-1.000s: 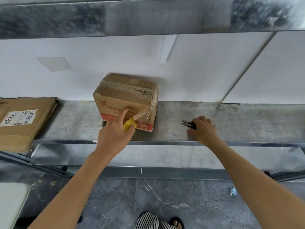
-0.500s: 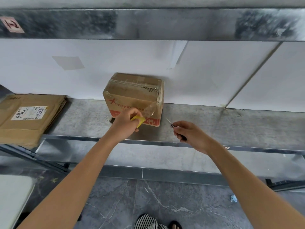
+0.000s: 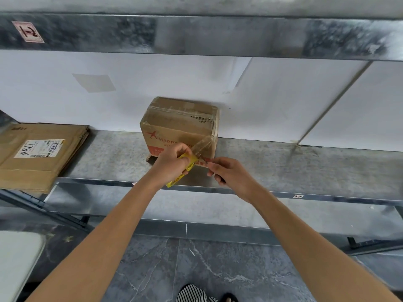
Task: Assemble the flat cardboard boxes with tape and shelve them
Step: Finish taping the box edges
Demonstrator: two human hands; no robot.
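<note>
A small taped cardboard box [image 3: 178, 125] with red print stands on the metal shelf [image 3: 283, 168] against the white wall. My left hand [image 3: 172, 164] grips a yellow tape roll [image 3: 185, 168] in front of the box. A clear strip of tape [image 3: 204, 146] runs taut from the roll up to the box's front right corner. My right hand [image 3: 229, 173] holds a small dark cutting tool [image 3: 205, 160] with its tip at the tape strip, just right of the roll.
A stack of flat cardboard boxes [image 3: 37, 155] with a white label lies at the shelf's left end. An upper shelf beam [image 3: 196, 35] runs overhead. Below are a lower shelf [image 3: 196, 210], a grey stone floor and a white surface [image 3: 15, 262] at the lower left.
My right hand picked the cutting tool up off the shelf and moved left to the tape strip. My left hand pulled the roll slightly away from the box, stretching the tape.
</note>
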